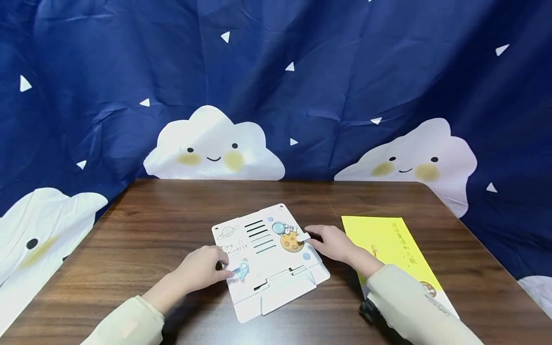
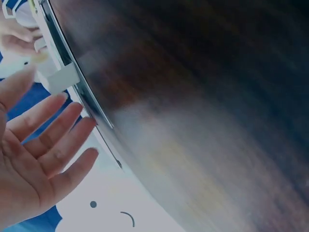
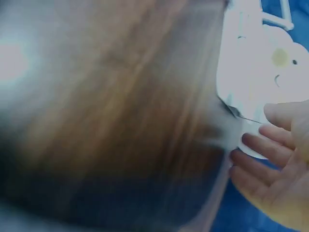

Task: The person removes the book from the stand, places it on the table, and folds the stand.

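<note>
A white book stand (image 1: 269, 263) with space cartoons and slots lies at a slant on the table. At its left edge is my left hand (image 1: 202, 269), its thumb over the printed rocket; in the left wrist view the fingers of the left hand (image 2: 48, 150) are spread and loosely bent beside the stand's edge. My right hand (image 1: 332, 243) is at the right edge, close to a small white tab (image 1: 303, 236). The right wrist view shows the right hand (image 3: 275, 164) with extended fingers next to the stand's corner.
A yellow book (image 1: 388, 244) with printed characters lies right of the stand, partly under the right forearm. The brown wooden table (image 1: 181, 206) ends at a blue curtain (image 1: 310, 86) with smiling clouds. A black object (image 1: 367, 310) sits at the right sleeve.
</note>
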The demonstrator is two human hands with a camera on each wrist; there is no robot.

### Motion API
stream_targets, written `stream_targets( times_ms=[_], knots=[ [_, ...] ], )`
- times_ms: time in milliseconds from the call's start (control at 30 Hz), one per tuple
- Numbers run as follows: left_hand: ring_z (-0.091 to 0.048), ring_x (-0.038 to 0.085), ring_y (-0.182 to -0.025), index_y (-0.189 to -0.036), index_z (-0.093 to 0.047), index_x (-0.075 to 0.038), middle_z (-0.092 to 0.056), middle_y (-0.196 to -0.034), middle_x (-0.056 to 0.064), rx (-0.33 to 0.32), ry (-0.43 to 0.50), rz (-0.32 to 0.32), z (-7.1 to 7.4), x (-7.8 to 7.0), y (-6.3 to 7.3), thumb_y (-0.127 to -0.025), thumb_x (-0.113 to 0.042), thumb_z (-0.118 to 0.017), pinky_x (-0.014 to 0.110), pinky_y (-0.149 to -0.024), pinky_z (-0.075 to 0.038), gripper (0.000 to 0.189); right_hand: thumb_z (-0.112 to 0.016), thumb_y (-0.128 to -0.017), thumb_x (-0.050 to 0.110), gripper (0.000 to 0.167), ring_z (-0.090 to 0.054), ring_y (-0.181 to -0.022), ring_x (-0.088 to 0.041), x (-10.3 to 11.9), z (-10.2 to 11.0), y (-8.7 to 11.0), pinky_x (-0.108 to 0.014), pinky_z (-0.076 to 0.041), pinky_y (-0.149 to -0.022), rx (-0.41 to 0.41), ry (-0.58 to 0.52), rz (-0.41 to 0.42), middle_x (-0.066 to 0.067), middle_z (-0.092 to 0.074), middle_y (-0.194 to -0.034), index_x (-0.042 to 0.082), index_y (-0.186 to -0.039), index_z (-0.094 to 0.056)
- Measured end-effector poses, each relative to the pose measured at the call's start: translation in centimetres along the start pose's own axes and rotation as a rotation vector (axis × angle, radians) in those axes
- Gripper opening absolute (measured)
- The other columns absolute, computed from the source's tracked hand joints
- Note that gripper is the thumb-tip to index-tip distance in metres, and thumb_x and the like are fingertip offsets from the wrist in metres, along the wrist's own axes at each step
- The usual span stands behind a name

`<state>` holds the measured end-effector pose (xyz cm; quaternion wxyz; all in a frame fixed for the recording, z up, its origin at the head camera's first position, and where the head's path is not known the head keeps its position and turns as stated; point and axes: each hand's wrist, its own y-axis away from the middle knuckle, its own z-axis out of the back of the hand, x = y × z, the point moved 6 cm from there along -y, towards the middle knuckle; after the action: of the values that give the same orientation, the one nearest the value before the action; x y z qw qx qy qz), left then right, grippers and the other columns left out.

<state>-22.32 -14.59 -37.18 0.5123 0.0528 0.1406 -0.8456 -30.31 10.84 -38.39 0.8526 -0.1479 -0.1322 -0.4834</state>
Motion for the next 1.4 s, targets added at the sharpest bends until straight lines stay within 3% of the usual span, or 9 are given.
stream_targets(
  times_ms=[167, 300, 633, 800, 1100, 1400],
  knots=[
    [-0.035, 0.006, -0.049, -0.053, -0.047, -0.021, -0.037, -0.052, -0.012, 0.013, -0.018, -0.017, -0.4, -0.3, 0.1, -0.069, -0.023, -0.069, 0.023, -0.043, -0.030, 0.028, -0.060, -0.081, 0.015, 0.024, -0.055, -0.087, -0.014, 0.0, -0.8, -0.8, -0.033, -0.043, -0.075, 0.061, 0.042, 0.029, -0.003, -0.062, -0.094, 0.005, -0.103, -0.062],
    [-0.034, 0.004, -0.046, -0.053, -0.050, -0.021, -0.037, -0.049, -0.015, -0.016, -0.023, -0.022, -0.2, -0.4, 0.0, -0.068, -0.019, -0.070, 0.022, -0.042, -0.030, 0.025, -0.060, -0.081, 0.016, 0.022, -0.056, -0.084, -0.013, 0.4, -0.5, -0.8, -0.031, -0.044, -0.073, 0.080, 0.092, 0.043, -0.002, -0.063, -0.090, 0.005, -0.100, -0.064],
    [-0.029, 0.002, -0.044, -0.050, -0.047, -0.018, -0.033, -0.047, -0.013, -0.026, 0.021, -0.137, 0.4, -0.8, 0.2, -0.068, -0.007, -0.068, 0.019, -0.040, -0.027, 0.030, -0.063, -0.079, 0.015, 0.017, -0.055, -0.068, -0.008, 1.7, -0.1, 0.7, -0.027, -0.045, -0.061, 0.080, 0.125, 0.173, -0.001, -0.064, -0.081, 0.004, -0.092, -0.065],
    [-0.030, 0.002, -0.044, -0.052, -0.049, -0.017, -0.035, -0.048, -0.013, -0.022, 0.027, -0.142, 0.3, -0.9, 0.1, -0.069, -0.007, -0.067, 0.019, -0.040, -0.028, 0.027, -0.063, -0.079, 0.016, 0.020, -0.057, -0.074, -0.009, 1.5, -0.1, 1.0, -0.027, -0.046, -0.064, 0.073, 0.118, 0.139, -0.003, -0.064, -0.084, 0.004, -0.094, -0.065],
    [-0.031, 0.003, -0.045, -0.052, -0.050, -0.017, -0.037, -0.049, -0.013, -0.026, -0.008, -0.137, 0.1, 0.1, -0.2, -0.068, -0.005, -0.067, 0.020, -0.041, -0.030, 0.026, -0.064, -0.078, 0.020, 0.017, -0.052, -0.064, -0.005, 2.2, -0.4, 1.7, -0.025, -0.043, -0.059, 0.109, 0.131, 0.148, 0.000, -0.064, -0.080, 0.007, -0.089, -0.066],
    [-0.032, 0.005, -0.046, -0.052, -0.051, -0.014, -0.039, -0.049, -0.010, -0.040, -0.020, -0.174, 0.0, 0.4, -1.2, -0.067, -0.002, -0.065, 0.021, -0.043, -0.030, 0.024, -0.066, -0.076, 0.020, 0.016, -0.050, -0.061, -0.004, 2.1, -0.1, 2.3, -0.023, -0.041, -0.056, 0.065, 0.134, 0.085, 0.001, -0.064, -0.078, 0.007, -0.085, -0.067]
  ],
)
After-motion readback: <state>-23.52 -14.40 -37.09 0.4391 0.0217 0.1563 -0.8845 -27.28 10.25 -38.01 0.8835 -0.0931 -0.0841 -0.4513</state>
